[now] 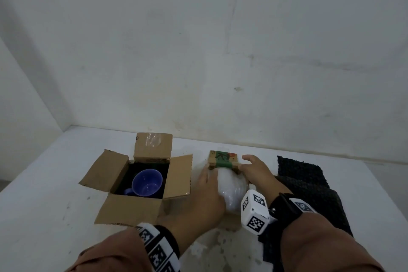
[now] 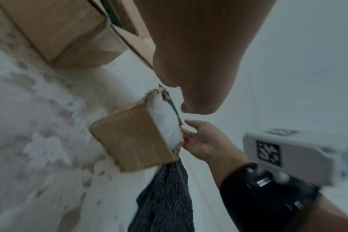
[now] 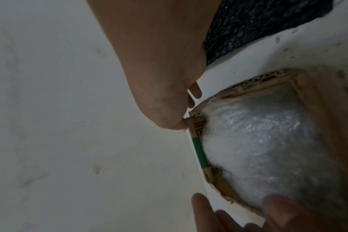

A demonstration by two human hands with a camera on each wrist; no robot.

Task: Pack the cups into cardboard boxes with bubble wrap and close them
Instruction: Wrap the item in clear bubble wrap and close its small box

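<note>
Left of the small brown cardboard box point(image 1: 223, 158), bare blue ceramic cup point(image 1: 147, 182) awaits wrap. I see left hand point(image 1: 204, 194) and right hand point(image 1: 256, 171), fingers spread, pressing white bubble-wrapped bundle point(image 1: 231, 190) in; flaps unclosed.

Hands point(image 1: 229, 181) on bubble-wrapped bundle point(image 1: 231, 185)

Stained white wall point(image 1: 198, 51), speckled tabletop point(image 1: 44, 194)

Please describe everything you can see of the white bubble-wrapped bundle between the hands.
The white bubble-wrapped bundle is a rounded lump of cloudy, shiny bubble wrap; what it holds is hidden. It sits in the small cardboard box and bulges above the rim. The left hand rests against its left side, and the right hand is at the box's far right corner.
</note>
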